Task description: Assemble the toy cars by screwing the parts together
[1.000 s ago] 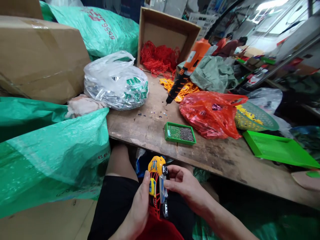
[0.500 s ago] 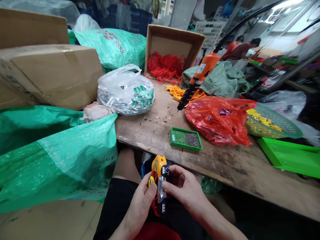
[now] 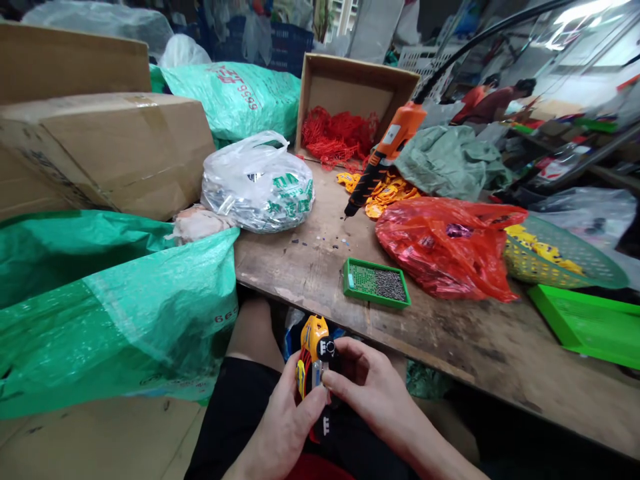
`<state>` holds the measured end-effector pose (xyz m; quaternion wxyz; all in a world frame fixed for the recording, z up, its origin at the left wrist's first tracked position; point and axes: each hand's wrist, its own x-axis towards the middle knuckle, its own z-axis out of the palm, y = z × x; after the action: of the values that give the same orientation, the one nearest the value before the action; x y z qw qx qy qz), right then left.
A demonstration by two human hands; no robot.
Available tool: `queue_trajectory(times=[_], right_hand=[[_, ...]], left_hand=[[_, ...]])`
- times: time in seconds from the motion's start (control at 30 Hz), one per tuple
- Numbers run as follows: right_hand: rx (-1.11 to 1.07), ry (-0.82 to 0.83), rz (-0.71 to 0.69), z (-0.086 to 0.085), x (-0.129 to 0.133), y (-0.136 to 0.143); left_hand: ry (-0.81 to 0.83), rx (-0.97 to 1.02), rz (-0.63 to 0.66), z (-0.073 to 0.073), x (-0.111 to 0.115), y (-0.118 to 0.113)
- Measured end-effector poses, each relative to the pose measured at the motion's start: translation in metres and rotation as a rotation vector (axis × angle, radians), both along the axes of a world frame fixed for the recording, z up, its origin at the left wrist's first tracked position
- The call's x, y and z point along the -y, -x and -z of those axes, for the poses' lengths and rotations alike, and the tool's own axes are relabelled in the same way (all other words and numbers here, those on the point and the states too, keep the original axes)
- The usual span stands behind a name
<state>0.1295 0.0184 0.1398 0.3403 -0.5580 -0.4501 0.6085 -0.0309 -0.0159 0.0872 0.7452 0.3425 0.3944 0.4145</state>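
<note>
Above my lap, in front of the table edge, both hands hold a toy motorcycle. It has an orange-yellow body, red parts, a yellow piece on its left side, a silvery-clear piece and black wheel-like parts with white marks. My left hand is closed round its lower left side, thumb across the silvery piece. My right hand pinches it from the right, thumb on the silvery piece and fingers behind the upper black part. The fingertips behind the toy are hidden.
An orange electric screwdriver hangs over the table above a green screw tray. A red plastic bag, a white bag and a carton with red parts stand around. A green sack lies left.
My left thumb has moved over the silvery piece, and the toy has tilted slightly. The view has shifted a little; the hanging screwdriver has swung slightly left.
</note>
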Motion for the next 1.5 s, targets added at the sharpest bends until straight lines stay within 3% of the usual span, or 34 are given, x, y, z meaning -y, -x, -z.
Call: queue_trajectory(times=[0.33,0.57,0.83,1.1,1.5], right_hand=[[-0.014,0.027,0.014,0.008,-0.002,0.000],[0.056,-0.008,-0.001,-0.003,-0.004,0.008],[-0.032,0.001,-0.047,-0.010,-0.016,0.007],[0.018,0.008,-0.056,-0.015,-0.025,0.002],[0.120,-0.061,-0.024,-0.010,-0.020,0.001]], left_hand=[[-0.002,-0.157,-0.049,0.003,-0.002,-0.009],[0.046,-0.256,-0.118,0.012,-0.006,-0.008],[0.115,-0.119,-0.243,0.003,-0.015,-0.013],[0.101,0.041,-0.118,0.003,-0.021,-0.017],[0.076,-0.011,-0.095,-0.006,-0.023,-0.019]])
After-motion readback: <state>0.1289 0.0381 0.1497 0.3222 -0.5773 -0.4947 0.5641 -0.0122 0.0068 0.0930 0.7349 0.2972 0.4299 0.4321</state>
